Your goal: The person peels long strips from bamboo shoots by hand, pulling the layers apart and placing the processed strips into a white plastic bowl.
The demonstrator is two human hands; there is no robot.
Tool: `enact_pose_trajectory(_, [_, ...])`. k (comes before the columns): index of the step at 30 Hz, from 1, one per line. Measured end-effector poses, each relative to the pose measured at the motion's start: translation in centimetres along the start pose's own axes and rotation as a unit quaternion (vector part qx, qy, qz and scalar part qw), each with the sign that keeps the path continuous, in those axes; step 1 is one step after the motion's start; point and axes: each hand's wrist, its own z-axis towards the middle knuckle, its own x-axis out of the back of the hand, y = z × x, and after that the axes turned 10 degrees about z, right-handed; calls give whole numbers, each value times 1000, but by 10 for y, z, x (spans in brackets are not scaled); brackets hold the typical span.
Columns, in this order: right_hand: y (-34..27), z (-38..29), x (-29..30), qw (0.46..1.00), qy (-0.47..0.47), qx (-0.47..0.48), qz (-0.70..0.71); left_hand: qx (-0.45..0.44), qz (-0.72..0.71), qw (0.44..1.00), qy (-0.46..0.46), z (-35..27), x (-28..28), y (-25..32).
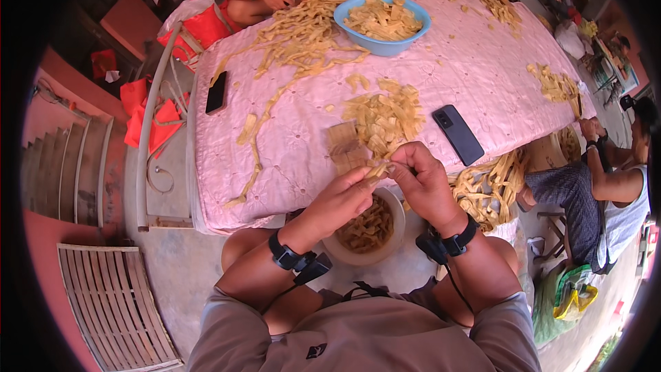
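Note:
My left hand (pixel 343 201) and my right hand (pixel 421 181) meet at the near edge of a pink quilted cloth, both gripping a short tan fibre strip (pixel 379 169). Just beyond them lies a pile of flat tan strip pieces (pixel 387 116), beside small wooden blocks (pixel 343 139). Below my hands, a pale round bowl (pixel 399 230) holds folded tan pieces (pixel 366 227). Each of my wrists wears a black strap with a small device.
A blue basin (pixel 387 47) of strips and a long tangled strip heap (pixel 304 31) lie at the far side. Two phones (pixel 458 134) (pixel 216 93) rest on the cloth. Other people sit across and at right, near more strips (pixel 488 186). A metal rail (pixel 155 113) stands left.

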Motion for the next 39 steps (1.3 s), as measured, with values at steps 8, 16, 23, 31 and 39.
enact_pose_trajectory(8, [-4,5,-3,973,-42,-211,86,-16,-115,986,-120,-1,17,-7])
enact_pose_trajectory(16, [-7,4,-3,896,-58,-313,311,-170,18,984,-48,-6,10,-2])
enact_pose_trajectory(23, [-12,1,-3,818,-148,-412,372,-370,305,876,53,1,12,0])
enact_pose_trajectory(31, [1,-3,-6,824,-245,-390,330,-361,335,870,17,-2,8,-6])
enact_pose_trajectory(39, [19,-9,-17,984,38,-85,151,-343,489,778,193,-1,6,-10])
